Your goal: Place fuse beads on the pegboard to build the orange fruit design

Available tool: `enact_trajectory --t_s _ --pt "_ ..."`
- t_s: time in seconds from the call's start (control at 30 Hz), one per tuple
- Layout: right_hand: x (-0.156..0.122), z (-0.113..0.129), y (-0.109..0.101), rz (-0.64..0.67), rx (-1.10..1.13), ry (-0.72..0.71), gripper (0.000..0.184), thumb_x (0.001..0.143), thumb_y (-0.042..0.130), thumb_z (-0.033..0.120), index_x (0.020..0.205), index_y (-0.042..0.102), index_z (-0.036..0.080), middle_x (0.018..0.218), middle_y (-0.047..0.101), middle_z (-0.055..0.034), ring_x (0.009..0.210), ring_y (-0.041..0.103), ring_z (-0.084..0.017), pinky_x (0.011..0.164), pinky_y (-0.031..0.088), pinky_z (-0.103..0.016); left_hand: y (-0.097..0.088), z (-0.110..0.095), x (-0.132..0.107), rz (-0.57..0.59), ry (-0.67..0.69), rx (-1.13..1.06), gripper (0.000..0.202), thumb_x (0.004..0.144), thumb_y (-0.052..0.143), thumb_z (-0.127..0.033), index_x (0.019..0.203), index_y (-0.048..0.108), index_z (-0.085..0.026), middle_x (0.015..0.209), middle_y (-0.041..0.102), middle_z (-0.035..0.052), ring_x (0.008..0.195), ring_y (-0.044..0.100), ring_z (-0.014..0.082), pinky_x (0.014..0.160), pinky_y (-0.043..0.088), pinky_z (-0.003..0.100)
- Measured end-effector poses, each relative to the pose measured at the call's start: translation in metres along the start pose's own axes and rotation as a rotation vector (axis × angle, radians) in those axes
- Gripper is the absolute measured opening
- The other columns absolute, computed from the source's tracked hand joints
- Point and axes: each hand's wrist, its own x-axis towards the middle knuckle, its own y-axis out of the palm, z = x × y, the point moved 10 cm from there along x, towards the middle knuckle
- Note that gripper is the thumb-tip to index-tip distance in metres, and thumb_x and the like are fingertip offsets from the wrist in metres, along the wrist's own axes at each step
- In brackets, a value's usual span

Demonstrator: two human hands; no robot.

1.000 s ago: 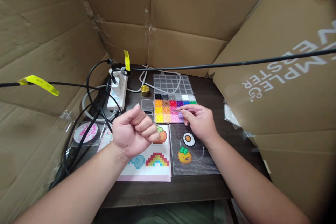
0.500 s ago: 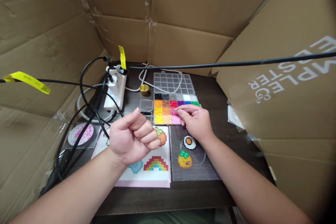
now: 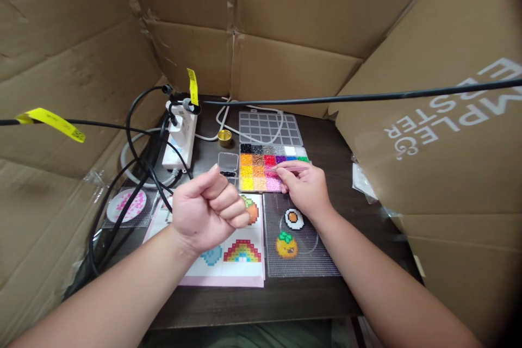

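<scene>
My right hand (image 3: 306, 185) pinches pink tweezers (image 3: 296, 168), their tips over the pink and red cells of the bead box (image 3: 247, 171). Whether a bead is between the tips is too small to tell. Held in a fist, my left hand (image 3: 210, 209) hovers above the pattern sheet (image 3: 196, 278), with nothing showing in it. A rainbow pattern (image 3: 243, 252) is visible on the sheet; my left hand covers part of the other pictures. Right of it lies a clear pegboard (image 3: 302, 267) bearing a fried-egg bead piece (image 3: 294, 219) and an orange persimmon-like bead piece (image 3: 286, 245).
A white dish of pink beads (image 3: 126, 206) is at the left. Behind it are a power strip (image 3: 180, 138) and tangled black cables (image 3: 141, 160). A gold tin (image 3: 224, 137) stands near the box's open lid (image 3: 269, 127). Cardboard walls (image 3: 293, 73) surround the table.
The view has shifted very slightly. The tweezers have tilted a little, their tips still over the bead box. My left fist keeps its pose.
</scene>
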Motion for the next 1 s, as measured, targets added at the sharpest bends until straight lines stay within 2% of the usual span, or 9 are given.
enact_trajectory --t_s 0.1,0.33,0.73,0.87,1.0 --pt "-0.0003 0.0004 -0.0009 -0.009 0.005 -0.001 0.02 0.074 0.071 0.033 0.076 0.072 0.013 0.055 0.064 -0.0018 0.041 0.047 -0.009 0.042 0.038 -0.025 0.0003 -0.0004 -0.0004 0.001 0.002 0.002 0.055 0.083 0.055 -0.026 0.049 0.011 -0.02 0.047 0.007 -0.0052 0.046 0.005 0.0104 0.048 0.013 0.029" --pt "-0.0011 0.0012 -0.0006 -0.011 0.021 0.02 0.018 0.074 0.069 0.032 0.075 0.071 0.014 0.05 0.059 0.0007 0.04 0.047 -0.01 0.042 0.037 -0.025 0.001 0.0003 -0.0014 0.005 -0.005 -0.002 0.054 0.084 0.053 -0.026 0.049 0.011 -0.021 0.047 0.006 -0.0053 0.046 0.005 0.0104 0.048 0.013 0.029" --pt "-0.0005 0.0019 0.0007 0.008 0.013 0.016 0.019 0.073 0.071 0.032 0.075 0.072 0.013 0.053 0.062 -0.0015 0.04 0.047 -0.009 0.041 0.038 -0.024 0.0001 -0.0012 -0.0012 -0.014 0.011 0.016 0.053 0.085 0.05 -0.028 0.049 0.011 -0.02 0.047 0.005 -0.0054 0.046 0.004 0.0102 0.047 0.014 0.028" --pt "-0.0008 0.0019 0.001 0.01 0.015 0.019 0.02 0.073 0.071 0.033 0.075 0.073 0.013 0.061 0.068 -0.0045 0.04 0.047 -0.009 0.041 0.038 -0.024 -0.0005 -0.0016 -0.0013 -0.03 0.017 0.026 0.052 0.088 0.044 -0.029 0.049 0.012 -0.02 0.047 0.005 -0.0053 0.046 0.004 0.0101 0.046 0.016 0.028" --pt "-0.0009 0.0023 -0.0001 0.006 0.008 0.009 0.019 0.074 0.071 0.032 0.075 0.073 0.014 0.057 0.066 -0.0029 0.041 0.047 -0.01 0.042 0.039 -0.025 0.0 -0.0024 -0.0013 -0.035 0.021 0.038 0.051 0.091 0.038 -0.031 0.049 0.011 -0.02 0.047 0.004 -0.0053 0.046 0.004 0.0101 0.045 0.017 0.028"
